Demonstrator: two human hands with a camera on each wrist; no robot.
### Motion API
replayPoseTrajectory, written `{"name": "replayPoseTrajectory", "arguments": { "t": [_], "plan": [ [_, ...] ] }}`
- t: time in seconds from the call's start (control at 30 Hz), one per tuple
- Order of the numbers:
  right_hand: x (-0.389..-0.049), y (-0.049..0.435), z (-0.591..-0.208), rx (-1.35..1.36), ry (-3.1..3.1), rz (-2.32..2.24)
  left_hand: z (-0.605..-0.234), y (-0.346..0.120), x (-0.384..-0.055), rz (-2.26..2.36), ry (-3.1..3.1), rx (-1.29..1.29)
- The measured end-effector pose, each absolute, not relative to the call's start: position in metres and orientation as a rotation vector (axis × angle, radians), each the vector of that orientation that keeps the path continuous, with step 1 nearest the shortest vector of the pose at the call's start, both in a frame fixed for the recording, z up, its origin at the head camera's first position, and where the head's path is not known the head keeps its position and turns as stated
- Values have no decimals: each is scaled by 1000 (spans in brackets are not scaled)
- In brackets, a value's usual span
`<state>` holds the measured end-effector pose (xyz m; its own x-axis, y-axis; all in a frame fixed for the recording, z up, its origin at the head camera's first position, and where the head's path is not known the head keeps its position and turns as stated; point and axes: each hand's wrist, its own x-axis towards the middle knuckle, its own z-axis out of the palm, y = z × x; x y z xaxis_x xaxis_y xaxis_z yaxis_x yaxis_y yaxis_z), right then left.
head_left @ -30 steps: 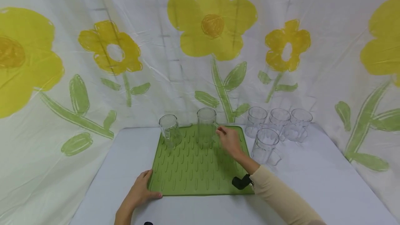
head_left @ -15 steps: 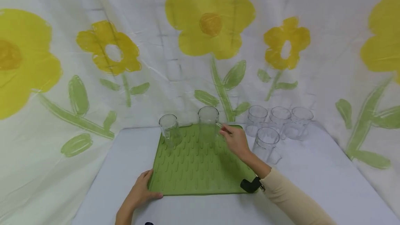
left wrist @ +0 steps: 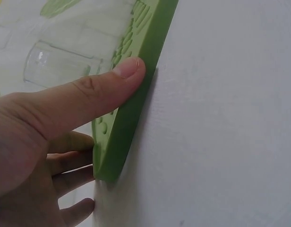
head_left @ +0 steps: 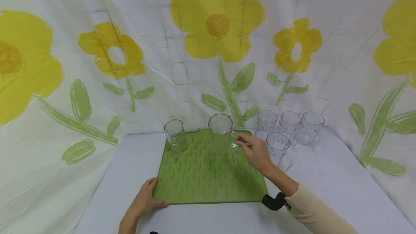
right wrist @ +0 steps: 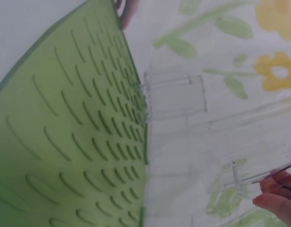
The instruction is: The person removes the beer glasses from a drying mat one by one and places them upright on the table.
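Note:
My right hand [head_left: 256,152] pinches the handle of a clear glass mug [head_left: 220,138] over the back part of a green ridged mat [head_left: 195,180]. In the right wrist view, the fingers [right wrist: 278,191] meet that handle at the right edge. Whether the mug's base touches the mat is hard to tell. Another glass mug [head_left: 176,138] stands at the mat's back left corner. My left hand [head_left: 146,198] rests at the front left corner. In the left wrist view, its straight thumb [left wrist: 96,92] lies on the mat's front edge, and the other fingers lie along its left side.
Several more glass mugs stand to the right of the mat, three in a back row with a middle one [head_left: 290,124] and one in front [head_left: 277,147]. A white cloth [head_left: 331,190] covers the table. Behind it hangs a flowered curtain [head_left: 182,82].
My right hand has drawn the mug slightly to the right, and the mug has tilted or turned a little. The left hand has stayed at the mat's corner.

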<state>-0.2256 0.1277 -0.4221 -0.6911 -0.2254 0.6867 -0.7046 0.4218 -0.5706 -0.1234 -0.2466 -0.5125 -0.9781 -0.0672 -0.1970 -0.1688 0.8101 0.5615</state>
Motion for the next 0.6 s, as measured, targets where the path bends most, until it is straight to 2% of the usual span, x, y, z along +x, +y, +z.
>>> {"name": "replayPoseTrajectory", "arguments": {
  "t": [0.6],
  "plan": [
    [-211, 147, -410, 933, -1997, 1055, -512, -247, -122, 878, 2838, -175]
  ]
}}
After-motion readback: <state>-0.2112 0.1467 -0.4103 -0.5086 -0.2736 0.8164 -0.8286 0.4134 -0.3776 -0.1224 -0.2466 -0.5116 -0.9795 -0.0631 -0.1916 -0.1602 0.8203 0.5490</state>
